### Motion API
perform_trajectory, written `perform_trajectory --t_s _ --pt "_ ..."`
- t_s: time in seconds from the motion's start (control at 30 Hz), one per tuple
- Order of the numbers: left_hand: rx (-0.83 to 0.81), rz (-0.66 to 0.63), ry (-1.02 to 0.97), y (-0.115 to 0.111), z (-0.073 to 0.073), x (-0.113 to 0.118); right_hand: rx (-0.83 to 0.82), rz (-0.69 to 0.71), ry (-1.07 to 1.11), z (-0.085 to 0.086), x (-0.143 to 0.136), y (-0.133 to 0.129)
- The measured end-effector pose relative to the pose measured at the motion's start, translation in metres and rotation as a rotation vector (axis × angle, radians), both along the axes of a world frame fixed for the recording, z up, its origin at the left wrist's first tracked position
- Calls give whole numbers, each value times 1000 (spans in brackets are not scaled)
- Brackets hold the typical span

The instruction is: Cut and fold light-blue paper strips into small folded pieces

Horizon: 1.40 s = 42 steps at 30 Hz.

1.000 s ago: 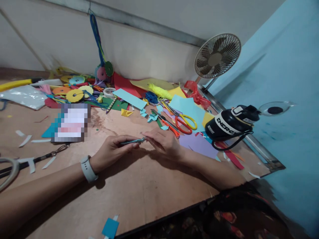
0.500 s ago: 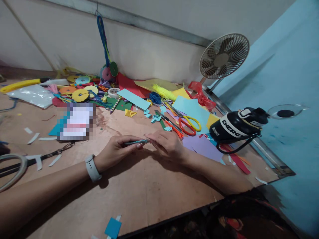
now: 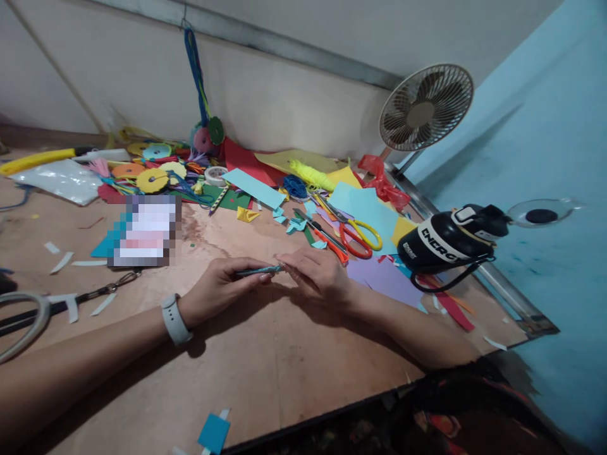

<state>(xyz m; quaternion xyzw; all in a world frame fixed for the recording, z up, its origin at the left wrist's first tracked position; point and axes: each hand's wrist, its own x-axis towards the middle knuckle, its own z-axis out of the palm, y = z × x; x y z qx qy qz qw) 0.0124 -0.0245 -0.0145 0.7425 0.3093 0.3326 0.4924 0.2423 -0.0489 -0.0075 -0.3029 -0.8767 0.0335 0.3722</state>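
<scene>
Low over the middle of the table, my left hand (image 3: pixel 220 283) is closed on a small piece of folded light-blue paper (image 3: pixel 260 272), pinched between thumb and fingers. My right hand (image 3: pixel 318 276) meets it from the other side, its fingers pressed together at the paper's right tip. The fingers hide part of the fold. Beyond the right hand lie light-blue paper scraps (image 3: pixel 296 225), a utility knife (image 3: pixel 337 249) with an orange handle and scissors (image 3: pixel 363 235) with red and yellow handles.
A black bottle (image 3: pixel 436 246) leans at the right, near a fan (image 3: pixel 421 114). Coloured paper, yarn and scalloped paper discs (image 3: pixel 152 181) crowd the back. A blurred-out card (image 3: pixel 145 230) and white paper strips (image 3: pixel 61 261) lie left. A blue paper square (image 3: pixel 214 433) is near the front edge.
Both hands stay almost in place, holding the folded paper at the same spot. The right fingers shift very slightly at its tip.
</scene>
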Motion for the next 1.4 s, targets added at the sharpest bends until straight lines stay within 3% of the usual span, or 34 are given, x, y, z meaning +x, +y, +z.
perform_trajectory --t_s 0.33,0.73,0.9,1.4 --pt "-19 -12 -8 0 0 1 -14 9 8 0 -2 0" --pt "11 -63 32 0 2 0 -577 -130 214 10 -12 -6" --pt "27 -86 38 0 3 1 -742 -131 198 19 -12 -8" --pt "40 -180 58 3 -1 1 -674 21 11 18 -2 1"
